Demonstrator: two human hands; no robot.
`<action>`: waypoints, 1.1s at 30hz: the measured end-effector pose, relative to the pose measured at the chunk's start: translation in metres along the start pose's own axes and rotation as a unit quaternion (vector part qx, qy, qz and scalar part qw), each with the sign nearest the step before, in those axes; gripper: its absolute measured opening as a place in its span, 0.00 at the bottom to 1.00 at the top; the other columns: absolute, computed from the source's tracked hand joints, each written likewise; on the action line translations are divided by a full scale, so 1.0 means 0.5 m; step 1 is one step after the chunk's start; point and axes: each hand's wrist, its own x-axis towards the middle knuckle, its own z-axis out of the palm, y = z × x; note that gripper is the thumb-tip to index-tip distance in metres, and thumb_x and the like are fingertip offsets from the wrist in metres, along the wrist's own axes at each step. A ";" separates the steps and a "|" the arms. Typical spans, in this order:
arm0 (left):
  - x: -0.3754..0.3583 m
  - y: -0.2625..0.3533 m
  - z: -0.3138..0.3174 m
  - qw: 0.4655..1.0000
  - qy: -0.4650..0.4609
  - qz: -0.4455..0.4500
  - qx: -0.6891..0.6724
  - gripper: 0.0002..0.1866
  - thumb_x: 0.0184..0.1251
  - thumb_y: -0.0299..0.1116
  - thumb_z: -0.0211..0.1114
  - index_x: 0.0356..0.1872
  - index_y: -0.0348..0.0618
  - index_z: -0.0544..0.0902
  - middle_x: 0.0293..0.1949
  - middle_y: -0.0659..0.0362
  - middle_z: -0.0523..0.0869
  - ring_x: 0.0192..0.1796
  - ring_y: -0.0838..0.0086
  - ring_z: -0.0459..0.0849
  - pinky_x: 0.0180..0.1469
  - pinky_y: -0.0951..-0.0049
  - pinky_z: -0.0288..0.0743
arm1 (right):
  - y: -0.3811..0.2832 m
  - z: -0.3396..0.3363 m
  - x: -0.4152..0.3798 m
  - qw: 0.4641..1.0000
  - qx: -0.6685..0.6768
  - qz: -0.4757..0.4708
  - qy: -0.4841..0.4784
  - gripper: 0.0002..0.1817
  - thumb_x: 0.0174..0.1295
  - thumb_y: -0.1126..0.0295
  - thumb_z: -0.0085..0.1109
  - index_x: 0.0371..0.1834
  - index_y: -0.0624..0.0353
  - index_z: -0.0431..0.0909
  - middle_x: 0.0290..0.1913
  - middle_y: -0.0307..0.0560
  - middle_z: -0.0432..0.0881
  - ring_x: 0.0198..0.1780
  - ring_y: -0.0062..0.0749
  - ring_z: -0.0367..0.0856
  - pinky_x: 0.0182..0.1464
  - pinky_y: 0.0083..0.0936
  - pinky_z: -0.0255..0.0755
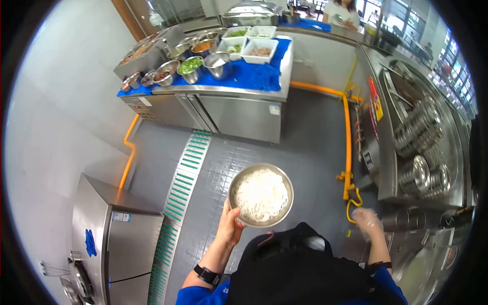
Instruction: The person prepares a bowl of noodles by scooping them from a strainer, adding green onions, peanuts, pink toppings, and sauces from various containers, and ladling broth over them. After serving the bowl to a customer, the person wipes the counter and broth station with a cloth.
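Observation:
My left hand (231, 223) grips the rim of a round metal bowl (290, 208), thumb over the edge and fingers beneath. White noodles (262, 195) fill much of the bowl, which I hold in front of my body above the floor. Off to the right is my right hand (367, 222), in a clear plastic glove. It is near the yellow gas hose and beside the stove side of the kitchen, apart from the bowl. The glove and blur hide how its fingers are set.
Ahead, a steel counter (244, 114) bears metal bowls and white tubs (260, 51) of ingredients. Cylindrical strainers (419, 127) stand at the right cooking station. Yellow pipe (347, 142) runs beside it. A green-slotted floor drain (185, 170) crosses the left. A person (343, 14) stands beyond the counter.

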 end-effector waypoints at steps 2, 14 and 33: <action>0.028 0.035 -0.034 1.000 0.020 0.003 -0.006 0.37 0.57 0.40 0.63 0.67 0.50 0.57 0.59 0.57 0.70 0.56 0.68 0.77 0.43 0.69 0.82 | -0.082 0.026 0.029 0.995 -0.017 0.069 -0.072 0.15 0.57 0.58 0.57 0.44 0.51 0.81 0.42 0.46 0.84 0.46 0.41 0.82 0.49 0.31 0.73; 0.324 0.263 -0.166 0.980 0.172 0.091 -0.037 0.39 0.53 0.46 0.62 0.65 0.37 0.62 0.62 0.51 0.71 0.63 0.61 0.71 0.65 0.59 0.63 | -0.512 0.104 0.512 0.977 -0.032 -0.210 -0.014 0.15 0.57 0.62 0.57 0.45 0.57 0.79 0.36 0.52 0.83 0.41 0.41 0.82 0.44 0.35 0.74; 0.693 0.647 -0.531 0.956 0.214 0.193 -0.052 0.40 0.51 0.48 0.63 0.65 0.39 0.62 0.62 0.53 0.71 0.63 0.61 0.70 0.65 0.60 0.62 | -1.694 0.247 0.900 0.855 0.101 -0.509 -0.002 0.29 0.53 0.64 0.60 0.59 0.62 0.70 0.52 0.59 0.77 0.52 0.47 0.78 0.57 0.33 0.70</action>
